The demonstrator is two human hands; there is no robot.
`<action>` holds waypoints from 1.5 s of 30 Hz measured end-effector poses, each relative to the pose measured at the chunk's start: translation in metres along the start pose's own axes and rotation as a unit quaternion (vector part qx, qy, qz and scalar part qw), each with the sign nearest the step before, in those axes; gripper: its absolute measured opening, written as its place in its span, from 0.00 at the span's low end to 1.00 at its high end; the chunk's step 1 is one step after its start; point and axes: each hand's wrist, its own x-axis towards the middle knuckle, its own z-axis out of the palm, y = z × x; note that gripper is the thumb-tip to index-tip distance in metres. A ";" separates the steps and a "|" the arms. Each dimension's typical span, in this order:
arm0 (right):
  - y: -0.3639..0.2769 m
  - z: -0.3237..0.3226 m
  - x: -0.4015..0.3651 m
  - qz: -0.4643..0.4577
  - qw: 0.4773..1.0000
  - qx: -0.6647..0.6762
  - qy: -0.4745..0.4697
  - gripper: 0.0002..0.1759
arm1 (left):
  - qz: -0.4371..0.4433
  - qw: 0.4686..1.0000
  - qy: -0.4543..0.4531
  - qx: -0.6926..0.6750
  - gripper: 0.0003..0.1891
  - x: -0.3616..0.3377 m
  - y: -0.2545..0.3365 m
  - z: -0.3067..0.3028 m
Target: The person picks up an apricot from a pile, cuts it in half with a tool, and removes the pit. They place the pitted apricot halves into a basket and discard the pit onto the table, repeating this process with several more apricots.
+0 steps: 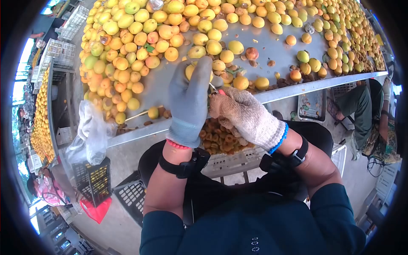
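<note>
My left hand (189,95), in a grey coated glove, is closed over the table's front edge, its fingers curled round a yellow apricot (190,72) that is mostly hidden. Close beside it, my right hand (246,112), in a whitish knitted glove with a blue cuff, grips a small knife (213,88). A bit of red handle and a short metal blade show, the blade pointing at my left hand. Loose apricots (127,55) are heaped on the metal table (272,46) beyond. Below my hands, halved apricots (223,138) fill a pale slotted crate (227,165) at my lap.
A clear plastic bag (91,131) hangs at the table's left corner, above a black crate (91,180). Another slotted crate (131,197) lies on the floor. To the right are a grey tray (312,106) and a seated person's leg (357,112). White crates (55,51) stand far left.
</note>
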 end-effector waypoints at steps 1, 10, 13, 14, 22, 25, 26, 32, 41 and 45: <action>0.002 0.001 0.002 -0.009 1.000 0.009 0.000 0.19 | 0.015 0.999 0.003 0.028 0.25 0.000 -0.001 0.000; -0.006 0.004 0.004 0.019 0.994 0.092 -0.055 0.22 | -0.108 0.925 -0.065 -0.360 0.32 0.002 0.011 0.002; -0.004 -0.003 0.003 0.023 0.981 0.164 -0.105 0.18 | -0.104 0.905 -0.087 -0.404 0.35 0.001 0.013 0.002; 0.002 -0.004 0.004 -0.001 0.982 0.158 -0.107 0.18 | -0.097 0.904 -0.093 -0.407 0.35 0.000 0.013 0.001; 0.007 -0.001 -0.004 0.064 0.934 0.314 -0.160 0.20 | -0.084 0.884 -0.145 -0.437 0.35 -0.006 0.015 -0.001; 0.012 -0.020 -0.002 0.091 0.934 0.300 -0.169 0.21 | -0.075 0.932 -0.126 -0.332 0.31 -0.005 0.018 -0.001; 0.013 -0.029 -0.001 0.099 0.935 0.295 -0.173 0.22 | -0.057 0.957 -0.106 -0.265 0.29 -0.002 0.018 -0.003; -0.015 -0.055 -0.022 0.096 0.993 -0.006 -0.070 0.24 | 0.020 0.993 -0.088 -0.074 0.23 -0.001 0.012 -0.012; -0.008 -0.089 -0.021 -0.060 0.994 0.080 -0.043 0.24 | -0.007 0.993 -0.027 -0.111 0.24 0.009 0.014 -0.027; -0.048 -0.040 -0.015 -0.082 0.989 -0.076 0.095 0.21 | 0.009 0.996 -0.046 -0.072 0.22 -0.003 0.012 -0.007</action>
